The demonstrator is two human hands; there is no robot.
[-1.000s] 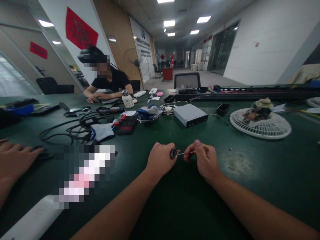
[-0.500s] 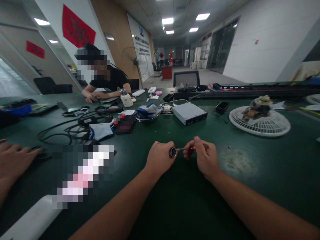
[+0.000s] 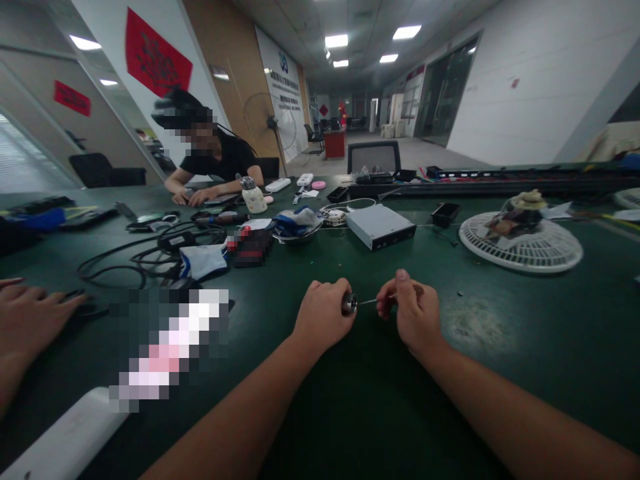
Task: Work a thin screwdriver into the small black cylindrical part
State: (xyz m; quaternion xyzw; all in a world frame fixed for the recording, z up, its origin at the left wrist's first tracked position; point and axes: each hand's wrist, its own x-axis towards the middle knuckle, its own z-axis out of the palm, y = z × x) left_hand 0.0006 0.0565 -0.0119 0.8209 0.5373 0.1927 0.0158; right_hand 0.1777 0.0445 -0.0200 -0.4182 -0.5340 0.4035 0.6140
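My left hand (image 3: pixel 323 317) grips a small dark metal cylinder (image 3: pixel 349 304), its end showing past my fingers. A thin metal rod (image 3: pixel 373 301) runs from that cylinder into my right hand (image 3: pixel 413 317). My right fingers pinch the rod near a small brownish part, mostly hidden by them. Both hands are held just over the green table mat (image 3: pixel 480 373), with no other object touching them. I cannot tell how the rod joins the cylinder.
Another person's hand (image 3: pixel 35 307) rests at the far left. Across the mat lie black cables (image 3: pixel 145 263), a grey metal drive box (image 3: pixel 380 227) and a white fan grille (image 3: pixel 520 243). A seated person (image 3: pixel 220 160) works at the far side. A pixelated object (image 3: pixel 170 340) lies left of my hands.
My hands, the cylinder and the rod have shifted slightly to the right, and my right hand has moved a little away from my left. The grip on each looks unchanged.
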